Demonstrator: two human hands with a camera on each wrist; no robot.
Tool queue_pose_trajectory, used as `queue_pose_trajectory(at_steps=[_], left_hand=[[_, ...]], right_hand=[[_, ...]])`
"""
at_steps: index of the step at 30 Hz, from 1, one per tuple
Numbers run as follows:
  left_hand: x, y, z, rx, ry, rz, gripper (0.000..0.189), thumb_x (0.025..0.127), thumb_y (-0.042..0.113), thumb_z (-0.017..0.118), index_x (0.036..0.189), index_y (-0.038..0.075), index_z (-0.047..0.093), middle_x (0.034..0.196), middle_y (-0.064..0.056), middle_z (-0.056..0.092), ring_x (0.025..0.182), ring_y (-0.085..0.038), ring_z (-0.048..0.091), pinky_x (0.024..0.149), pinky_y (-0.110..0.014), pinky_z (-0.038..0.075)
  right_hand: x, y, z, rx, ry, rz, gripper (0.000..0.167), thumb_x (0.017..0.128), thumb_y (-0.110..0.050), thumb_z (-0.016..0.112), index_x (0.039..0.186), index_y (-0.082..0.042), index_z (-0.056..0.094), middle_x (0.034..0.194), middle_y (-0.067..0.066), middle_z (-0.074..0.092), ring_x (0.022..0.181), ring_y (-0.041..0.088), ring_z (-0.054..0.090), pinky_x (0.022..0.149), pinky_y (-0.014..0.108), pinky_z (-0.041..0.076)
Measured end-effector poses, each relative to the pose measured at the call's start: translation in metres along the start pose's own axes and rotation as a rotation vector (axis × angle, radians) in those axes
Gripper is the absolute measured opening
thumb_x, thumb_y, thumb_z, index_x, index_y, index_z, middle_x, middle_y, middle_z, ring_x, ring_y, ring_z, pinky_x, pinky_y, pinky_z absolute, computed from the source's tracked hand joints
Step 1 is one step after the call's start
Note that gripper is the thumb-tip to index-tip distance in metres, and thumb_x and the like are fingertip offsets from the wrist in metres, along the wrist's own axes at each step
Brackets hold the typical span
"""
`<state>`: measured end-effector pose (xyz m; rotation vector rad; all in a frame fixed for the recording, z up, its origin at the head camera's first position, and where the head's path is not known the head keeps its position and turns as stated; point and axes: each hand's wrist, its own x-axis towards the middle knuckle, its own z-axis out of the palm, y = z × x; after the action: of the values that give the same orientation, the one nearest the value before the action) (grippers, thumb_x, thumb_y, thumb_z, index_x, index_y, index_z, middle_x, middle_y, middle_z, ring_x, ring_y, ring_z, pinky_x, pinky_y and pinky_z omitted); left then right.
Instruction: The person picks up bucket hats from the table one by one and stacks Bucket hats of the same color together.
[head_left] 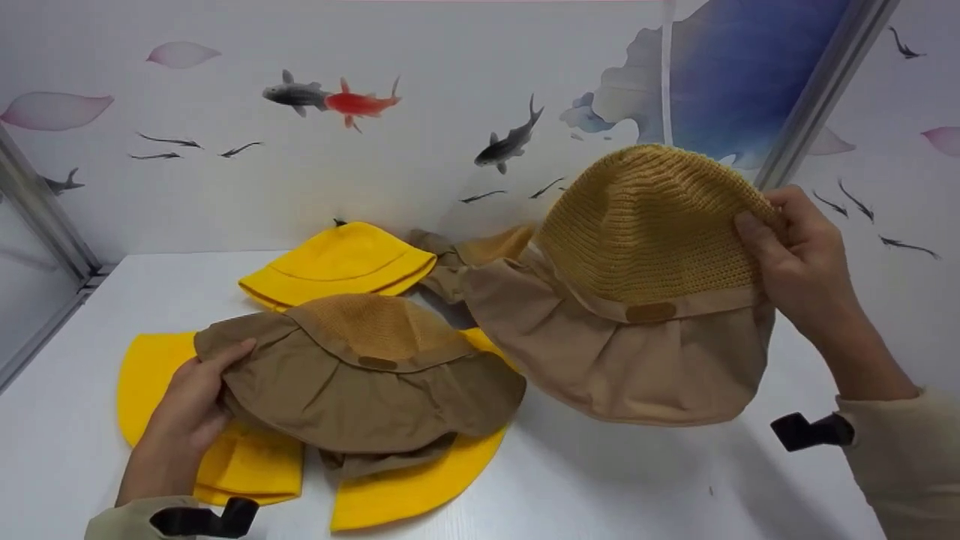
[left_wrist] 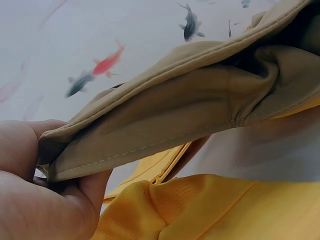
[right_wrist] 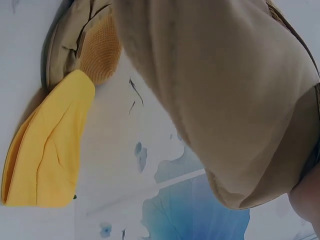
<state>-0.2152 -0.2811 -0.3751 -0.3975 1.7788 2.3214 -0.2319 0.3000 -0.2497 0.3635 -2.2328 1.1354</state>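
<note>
No lettering, number or sign can be read. Two label-like patches show: a small oblong brown patch (head_left: 651,312) stands on the front of the right-hand tan hat (head_left: 652,232), and a similar darker patch (head_left: 377,364) on the front of the left-hand brown hat (head_left: 360,409). Whether either bears writing cannot be told.

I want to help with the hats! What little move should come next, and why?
Perhaps lower the lighter brown hat onto the white table: the right hand holds it raised, table shows below it, while the left hand grips the darker brown hat.
</note>
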Motion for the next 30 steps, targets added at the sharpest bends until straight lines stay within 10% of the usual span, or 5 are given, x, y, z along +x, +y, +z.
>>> queue_pose_trajectory(at_steps=[14,30], left_hand=[[0.0,0.001,0.002,0.024,0.043,-0.023,0.071,0.093,0.042,0.069,0.149,0.026,0.028,0.131,0.014,0.043,0.118,0.0,0.049,0.096,-0.012,0.05],[0.001,0.002,0.002,0.022,0.026,-0.027,0.082,0.09,0.051,0.07,0.152,0.027,0.023,0.133,0.016,0.04,0.125,-0.002,0.041,0.097,-0.011,0.046]], right_hand=[[0.015,-0.03,0.06,0.092,0.014,-0.051,0.03,0.105,-0.021,0.05,0.122,0.004,0.05,0.109,-0.007,0.057,0.089,0.015,0.062,0.073,0.016,0.055],[0.016,-0.049,0.13,0.456,0.021,-0.038,0.011,0.105,-0.017,0.051,0.112,-0.01,0.053,0.094,0.003,0.057,0.08,0.021,0.059,0.069,0.025,0.052]])
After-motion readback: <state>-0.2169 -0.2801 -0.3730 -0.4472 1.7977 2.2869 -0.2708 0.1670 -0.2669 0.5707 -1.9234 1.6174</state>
